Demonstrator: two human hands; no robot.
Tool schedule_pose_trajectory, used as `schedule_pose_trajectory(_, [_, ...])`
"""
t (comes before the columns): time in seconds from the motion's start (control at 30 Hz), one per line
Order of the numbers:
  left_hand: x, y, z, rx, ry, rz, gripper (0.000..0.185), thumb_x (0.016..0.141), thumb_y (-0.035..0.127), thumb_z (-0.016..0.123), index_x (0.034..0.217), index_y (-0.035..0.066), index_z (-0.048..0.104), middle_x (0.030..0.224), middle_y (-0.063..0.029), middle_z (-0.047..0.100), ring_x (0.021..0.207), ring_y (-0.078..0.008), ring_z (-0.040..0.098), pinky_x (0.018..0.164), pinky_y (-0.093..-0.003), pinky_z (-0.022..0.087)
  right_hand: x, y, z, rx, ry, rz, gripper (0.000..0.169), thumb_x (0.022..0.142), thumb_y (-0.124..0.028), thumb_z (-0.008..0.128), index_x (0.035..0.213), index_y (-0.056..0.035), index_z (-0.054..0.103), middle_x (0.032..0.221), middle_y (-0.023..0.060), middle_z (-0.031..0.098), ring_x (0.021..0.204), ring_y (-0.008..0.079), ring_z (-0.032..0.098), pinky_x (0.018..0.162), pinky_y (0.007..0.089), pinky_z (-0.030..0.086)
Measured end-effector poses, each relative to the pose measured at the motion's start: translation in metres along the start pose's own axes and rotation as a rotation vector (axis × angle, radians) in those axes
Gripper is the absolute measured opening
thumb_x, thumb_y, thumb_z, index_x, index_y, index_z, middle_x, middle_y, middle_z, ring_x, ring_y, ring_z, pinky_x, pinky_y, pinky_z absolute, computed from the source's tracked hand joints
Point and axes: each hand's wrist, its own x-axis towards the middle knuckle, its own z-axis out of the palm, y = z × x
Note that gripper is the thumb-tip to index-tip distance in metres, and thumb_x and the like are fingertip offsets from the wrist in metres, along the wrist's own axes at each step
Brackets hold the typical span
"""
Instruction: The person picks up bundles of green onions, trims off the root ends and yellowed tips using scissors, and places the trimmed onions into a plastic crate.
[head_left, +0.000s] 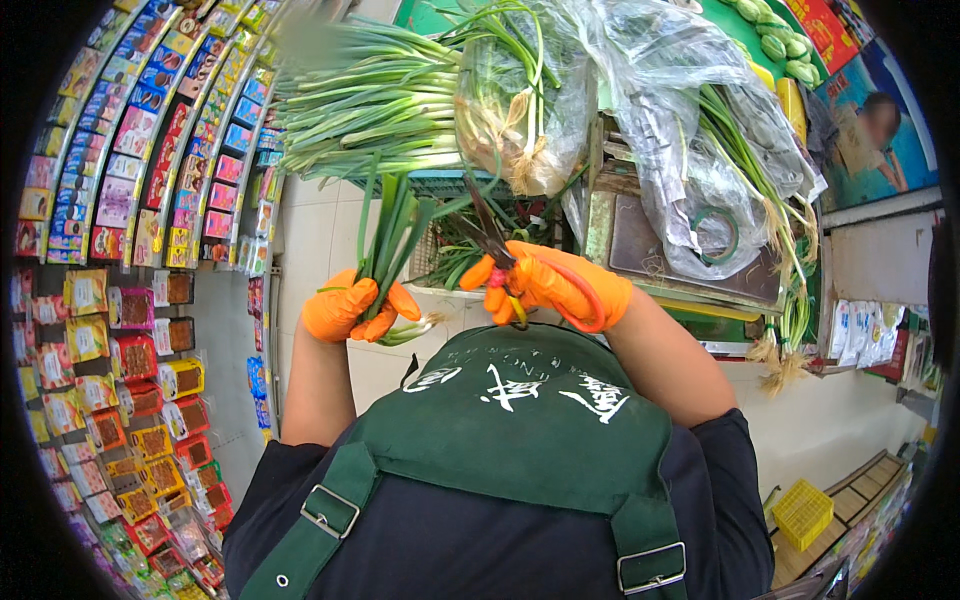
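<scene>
My left hand, in an orange glove, is closed around a small bunch of scallions. Their green leaves point up and away, while the pale root ends stick out below my fingers. In my right hand, also gloved in orange, is a pair of scissors with a red handle. Its dark blades point up and left, to the right of the bunch and apart from its main leaves. Beyond my hands lies a large pile of scallions, leaves to the left.
Clear plastic bags drape over the counter, with a roll of tape near a dark scale platform. More scallions hang at the right. A crate holds green trimmings below. Packaged-snack shelves line the left.
</scene>
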Motion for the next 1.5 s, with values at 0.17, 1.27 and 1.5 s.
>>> schedule_pose_trajectory(0.17, [0.001, 0.000, -0.005, 0.002, -0.006, 0.027, 0.072, 0.099, 0.058, 0.050, 0.104, -0.012, 0.066, 0.050, -0.0075, 0.053, 0.036, -0.0107, 0.041, 0.038, -0.0252, 0.031, -0.009, -0.017, 0.005, -0.160, 0.284, 0.198, 0.043, 0.102, -0.043, 0.053, 0.101, -0.0020, 0.066, 0.070, 0.0032, 0.059, 0.056, 0.0126, 0.056, 0.056, 0.0275, 0.049])
schedule_pose_trajectory(1.27, [0.207, -0.009, 0.061, 0.242, -0.177, -0.238, 0.052, 0.103, 0.034, 0.055, 0.141, -0.001, 0.051, 0.128, -0.0131, 0.065, 0.112, -0.0214, 0.064, 0.099, -0.0341, 0.048, -0.151, -0.069, -0.136, -1.774, 1.144, 0.440, 0.042, 0.092, -0.019, 0.056, 0.132, -0.0038, 0.053, 0.104, 0.0210, 0.067, 0.092, 0.0365, 0.066, 0.077, 0.0463, 0.054])
schedule_pose_trajectory(1.5, [0.169, -0.045, 0.056, 0.131, 0.056, -0.257, 0.051, 0.102, 0.035, 0.056, 0.139, 0.000, 0.053, 0.128, -0.0134, 0.064, 0.110, -0.0202, 0.064, 0.101, -0.0351, 0.048, -0.183, -0.088, -0.148, -1.809, 0.839, 0.297, 0.042, 0.092, -0.010, 0.053, 0.134, -0.0129, 0.055, 0.101, 0.0159, 0.068, 0.093, 0.0391, 0.065, 0.079, 0.0465, 0.053])
